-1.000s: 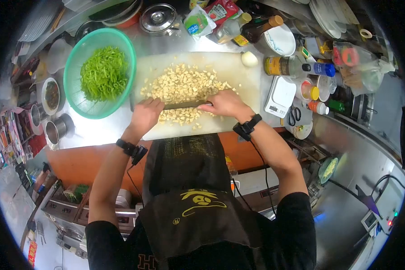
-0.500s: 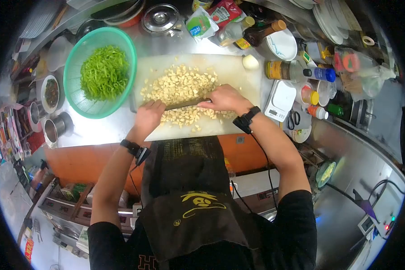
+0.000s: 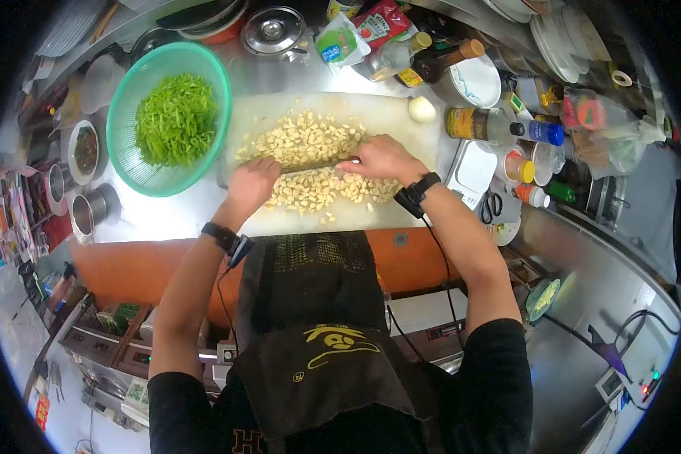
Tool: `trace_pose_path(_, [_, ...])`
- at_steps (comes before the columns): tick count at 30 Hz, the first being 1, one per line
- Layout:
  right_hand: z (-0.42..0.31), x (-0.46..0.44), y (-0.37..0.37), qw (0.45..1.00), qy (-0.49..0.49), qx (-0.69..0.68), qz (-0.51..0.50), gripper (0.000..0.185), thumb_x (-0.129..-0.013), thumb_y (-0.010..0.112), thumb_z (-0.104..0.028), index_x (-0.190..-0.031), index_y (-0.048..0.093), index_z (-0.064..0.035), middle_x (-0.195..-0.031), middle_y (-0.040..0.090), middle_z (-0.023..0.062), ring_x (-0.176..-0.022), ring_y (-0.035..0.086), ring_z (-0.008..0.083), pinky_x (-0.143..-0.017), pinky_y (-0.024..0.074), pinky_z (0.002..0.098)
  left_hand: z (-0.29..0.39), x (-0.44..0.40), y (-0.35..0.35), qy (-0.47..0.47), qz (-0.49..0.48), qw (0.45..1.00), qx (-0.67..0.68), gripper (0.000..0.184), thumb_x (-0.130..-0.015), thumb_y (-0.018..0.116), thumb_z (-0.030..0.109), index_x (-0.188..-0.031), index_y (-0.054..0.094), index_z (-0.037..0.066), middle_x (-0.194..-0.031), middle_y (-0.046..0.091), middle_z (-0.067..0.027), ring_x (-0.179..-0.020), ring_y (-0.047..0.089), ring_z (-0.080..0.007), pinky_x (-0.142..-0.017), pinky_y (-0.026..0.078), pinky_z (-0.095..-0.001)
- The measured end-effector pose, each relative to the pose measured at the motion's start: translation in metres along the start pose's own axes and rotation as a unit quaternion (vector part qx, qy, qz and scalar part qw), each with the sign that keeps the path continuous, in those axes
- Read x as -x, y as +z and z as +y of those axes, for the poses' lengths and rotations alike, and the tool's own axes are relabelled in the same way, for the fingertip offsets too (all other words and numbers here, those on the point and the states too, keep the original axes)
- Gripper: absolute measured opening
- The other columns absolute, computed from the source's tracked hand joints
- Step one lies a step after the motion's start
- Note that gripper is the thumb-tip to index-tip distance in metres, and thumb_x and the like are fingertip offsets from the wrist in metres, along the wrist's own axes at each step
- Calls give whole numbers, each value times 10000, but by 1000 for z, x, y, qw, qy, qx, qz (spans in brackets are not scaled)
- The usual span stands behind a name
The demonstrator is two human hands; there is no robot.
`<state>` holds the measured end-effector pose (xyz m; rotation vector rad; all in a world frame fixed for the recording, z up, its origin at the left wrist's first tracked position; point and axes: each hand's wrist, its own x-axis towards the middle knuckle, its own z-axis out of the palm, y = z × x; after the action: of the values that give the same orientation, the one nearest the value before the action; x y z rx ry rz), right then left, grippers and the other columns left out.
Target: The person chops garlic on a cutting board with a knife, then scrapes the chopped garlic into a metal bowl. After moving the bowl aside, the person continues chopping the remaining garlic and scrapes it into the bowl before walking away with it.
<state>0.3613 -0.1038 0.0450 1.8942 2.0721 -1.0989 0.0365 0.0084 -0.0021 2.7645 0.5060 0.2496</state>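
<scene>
A knife (image 3: 314,165) lies across a spread of chopped pale pieces (image 3: 310,138), possibly garlic, its blade seen almost edge-on from above. My right hand (image 3: 386,159) is closed around the handle end. At the other end, the fingers of my left hand (image 3: 254,180) are curled together on the blade's far tip. Chopped pieces lie on both sides of the blade. Beneath them is a white cutting board (image 3: 280,221). A peeled whitish bulb (image 3: 422,110), perhaps an onion, rests at the board's far right corner.
Left of the board stands a green colander (image 3: 117,144) of shredded greens. To the right are a white scale (image 3: 473,170), black scissors (image 3: 492,206) and several jars. Bottles (image 3: 439,62), packets and a lidded pot (image 3: 272,32) line the back.
The knife and both hands have shifted slightly away from me across the pieces. More chopped pieces show on the near side of the blade. Both hands keep their hold.
</scene>
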Motion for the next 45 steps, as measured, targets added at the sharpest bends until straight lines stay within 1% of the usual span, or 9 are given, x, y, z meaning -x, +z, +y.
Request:
trace_pose_path(7, [-19,24,-27,1000,2,15,-3,740,-1002,529,-761,-950,821,-83,-822,752,198,-842,744,405,-783,585,511,11,-3,-30,-7,1,1000,13,90,-821,682,36,-864,614,75,-848,623,-75,-830,681,-272,-690,565,-392])
trace_pose_path(12, [-6,7,-19,1000,0,28,14,756,-1010,523,-752,-849,801,-68,-814,744,207,-821,730,422,-787,577,522,-6,-8,-11,1,-7,1000,-5,87,-840,694,52,-878,616,63,-878,639,-83,-843,685,-278,-721,574,-392])
trace_pose_path(14, [1,-4,-6,1000,-4,27,12,756,-1012,523,-749,-829,797,-69,-810,742,204,-813,727,428,-788,575,525,-10,-8,-2,-5,15,1000,-13,84,-815,648,43,-876,638,100,-859,637,-45,-852,689,-239,-700,576,-386])
trace_pose_path(20, [-19,21,-34,999,-9,29,32,735,-1014,523,-743,-864,800,-79,-804,745,182,-802,729,409,-762,577,503,3,-8,-24,13,11,1000,-6,94,-806,657,47,-887,640,92,-855,637,-54,-859,685,-241,-702,570,-389])
trace_pose_path(21, [-19,30,-28,998,-25,23,50,671,-1017,580,-686,-824,774,-74,-699,705,174,-696,698,405,-689,553,507,14,2,-29,5,-7,1000,1,96,-803,659,49,-887,641,92,-857,633,-53,-859,680,-241,-701,569,-387])
trace_pose_path(24, [-21,55,-12,1000,-3,-8,24,668,-1010,589,-689,-807,762,-77,-679,698,157,-665,691,402,-663,551,500,37,7,-35,-3,-29,999,12,101,-795,661,53,-886,643,92,-863,623,-50,-857,668,-239,-697,569,-382])
trace_pose_path(25, [-22,58,-12,999,31,9,-34,720,-1003,534,-754,-869,805,-102,-754,728,170,-759,723,393,-725,571,502,44,10,-30,1,-28,999,19,102,-793,661,54,-886,644,93,-866,619,-48,-857,665,-238,-695,569,-380])
trace_pose_path(32, [0,41,41,1000,19,6,-3,731,-1003,540,-744,-847,797,-77,-727,718,188,-738,716,402,-725,569,506,39,19,9,3,-42,999,13,94,-793,668,74,-879,641,98,-865,600,-39,-845,656,-224,-682,569,-369])
trace_pose_path(45, [-11,58,50,1000,15,-5,8,726,-1007,541,-734,-851,793,-71,-701,711,179,-701,718,397,-688,578,495,48,24,3,14,-53,998,3,122,-797,665,86,-919,660,89,-879,617,-41,-852,651,-219,-693,565,-357])
